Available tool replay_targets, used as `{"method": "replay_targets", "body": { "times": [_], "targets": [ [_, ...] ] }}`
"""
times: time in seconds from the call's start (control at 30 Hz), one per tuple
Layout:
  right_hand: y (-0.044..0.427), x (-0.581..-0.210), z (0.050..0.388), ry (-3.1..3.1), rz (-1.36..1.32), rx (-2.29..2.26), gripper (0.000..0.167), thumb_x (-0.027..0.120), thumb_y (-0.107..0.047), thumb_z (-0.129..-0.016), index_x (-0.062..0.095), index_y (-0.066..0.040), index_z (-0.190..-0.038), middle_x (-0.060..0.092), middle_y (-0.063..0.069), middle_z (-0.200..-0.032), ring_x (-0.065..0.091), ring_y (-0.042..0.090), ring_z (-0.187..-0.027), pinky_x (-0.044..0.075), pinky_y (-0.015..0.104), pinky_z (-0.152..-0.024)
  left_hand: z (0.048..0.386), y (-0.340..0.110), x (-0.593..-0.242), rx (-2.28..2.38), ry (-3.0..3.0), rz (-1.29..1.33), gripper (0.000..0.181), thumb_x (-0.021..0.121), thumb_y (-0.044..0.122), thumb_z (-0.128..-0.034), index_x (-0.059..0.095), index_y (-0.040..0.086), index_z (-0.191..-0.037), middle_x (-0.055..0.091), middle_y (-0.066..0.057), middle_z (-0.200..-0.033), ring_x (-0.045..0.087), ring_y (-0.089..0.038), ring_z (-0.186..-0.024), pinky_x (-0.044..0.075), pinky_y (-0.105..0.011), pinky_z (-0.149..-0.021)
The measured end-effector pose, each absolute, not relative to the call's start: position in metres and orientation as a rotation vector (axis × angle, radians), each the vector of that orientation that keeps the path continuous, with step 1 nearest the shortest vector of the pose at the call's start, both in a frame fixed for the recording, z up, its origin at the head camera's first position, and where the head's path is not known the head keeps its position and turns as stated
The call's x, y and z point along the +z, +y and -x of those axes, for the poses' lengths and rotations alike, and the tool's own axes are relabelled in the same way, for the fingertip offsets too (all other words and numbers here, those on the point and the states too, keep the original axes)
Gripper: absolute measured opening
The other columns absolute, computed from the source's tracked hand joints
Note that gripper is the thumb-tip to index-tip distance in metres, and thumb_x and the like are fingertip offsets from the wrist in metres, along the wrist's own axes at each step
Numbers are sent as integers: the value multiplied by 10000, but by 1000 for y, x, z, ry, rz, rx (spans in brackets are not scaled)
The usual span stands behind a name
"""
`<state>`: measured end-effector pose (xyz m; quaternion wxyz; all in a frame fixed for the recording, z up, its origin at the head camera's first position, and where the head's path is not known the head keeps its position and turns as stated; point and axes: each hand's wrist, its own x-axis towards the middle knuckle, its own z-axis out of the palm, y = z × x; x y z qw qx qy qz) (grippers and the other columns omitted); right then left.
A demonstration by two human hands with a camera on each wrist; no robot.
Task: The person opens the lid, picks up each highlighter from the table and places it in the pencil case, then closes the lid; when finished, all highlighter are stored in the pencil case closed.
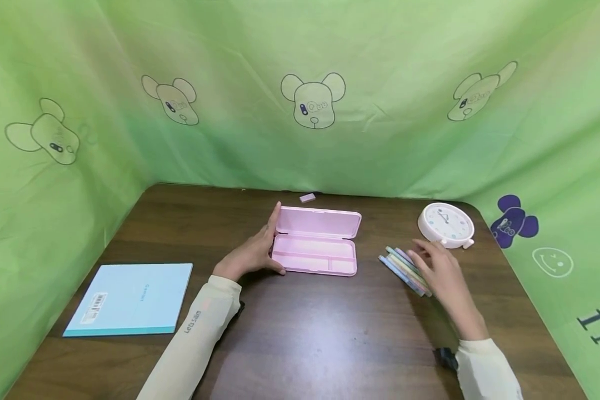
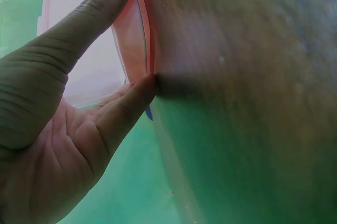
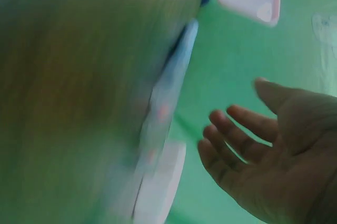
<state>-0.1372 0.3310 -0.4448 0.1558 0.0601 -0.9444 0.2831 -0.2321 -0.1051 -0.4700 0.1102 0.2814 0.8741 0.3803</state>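
Observation:
A pink pencil case (image 1: 314, 255) lies with its lid raised on the table, its inside split into compartments with nothing in them. My left hand (image 1: 252, 250) holds the case at its left end, thumb at the front corner and fingers along the lid's side. In the left wrist view the thumb and fingers of that hand (image 2: 68, 108) touch the case's edge (image 2: 143, 23). Several pastel pens (image 1: 405, 270) lie side by side to the right of the case. Just over their right side hovers my right hand (image 1: 442, 275), fingers loosely bent and holding nothing.
A white round alarm clock (image 1: 446, 225) lies at the back right, close beyond my right hand. Behind the case is a small pink block (image 1: 307, 198), perhaps an eraser. A light blue notebook (image 1: 130, 300) lies at the left. Green printed cloth (image 1: 240, 128) hangs around the table.

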Motion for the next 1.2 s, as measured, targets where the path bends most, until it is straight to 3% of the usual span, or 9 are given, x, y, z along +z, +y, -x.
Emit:
{"method": "replay_targets", "body": {
  "times": [0.17, 0.27, 0.37, 0.57, 0.73, 0.9, 1.2],
  "targets": [
    [373, -450, 119, -2789, -191, 756, 388, 779, 37, -951, 675, 134, -1312, 727, 286, -1102, 732, 392, -905, 609, 468, -797, 241, -106, -483, 1132, 2569, -846, 1648, 1055, 318, -718, -275, 333, -1691, 61, -261, -1790, 302, -483, -1576, 349, -560, -1240],
    [390, -452, 114, -2881, -162, 812, 403, 784, 32, -950, 667, 141, -1320, 739, 288, -1141, 726, 264, -913, 583, 300, -781, 238, -105, -477, 1131, 2558, -829, 1653, 1055, 317, -718, -286, 350, -1685, 67, -272, -1786, 299, -498, -1574, 350, -588, -1233],
    [400, -452, 113, -2956, -124, 881, 413, 787, -14, -971, 662, 144, -1332, 747, 285, -1177, 701, 133, -920, 528, 218, -779, 236, -106, -475, 1122, 2562, -827, 1637, 1049, 307, -732, -280, 354, -1687, 97, -304, -1770, 323, -508, -1558, 361, -585, -1227],
    [403, -454, 115, -2992, -78, 937, 398, 791, -62, -988, 677, 133, -1316, 754, 265, -1162, 671, 60, -893, 515, 204, -737, 228, -103, -460, 1102, 2552, -772, 1618, 1035, 225, -756, -283, 339, -1687, 108, -310, -1766, 331, -509, -1554, 349, -599, -1230],
    [403, -457, 112, -2991, -57, 965, 389, 792, -67, -988, 685, 125, -1309, 756, 258, -1154, 644, 17, -880, 522, 207, -732, 236, -105, -476, 1078, 2589, -796, 1644, 1053, 322, -722, -277, 360, -1687, 190, -321, -1741, 393, -509, -1516, 395, -588, -1200],
    [405, -460, 109, -2985, -65, 982, 381, 794, -45, -977, 687, 123, -1301, 756, 261, -1154, 610, -64, -849, 527, 204, -719, 243, -103, -486, 1089, 2572, -796, 1668, 1061, 345, -701, -289, 379, -1679, 140, -281, -1772, 357, -505, -1542, 388, -591, -1205],
    [401, -462, 114, -2951, -106, 979, 340, 819, 2, -947, 708, 125, -1244, 751, 224, -1087, 604, -49, -813, 525, 181, -701, 248, -107, -495, 1099, 2588, -810, 1684, 1066, 357, -689, -298, 364, -1677, 95, -243, -1790, 357, -487, -1545, 387, -578, -1207]
  ]
}}
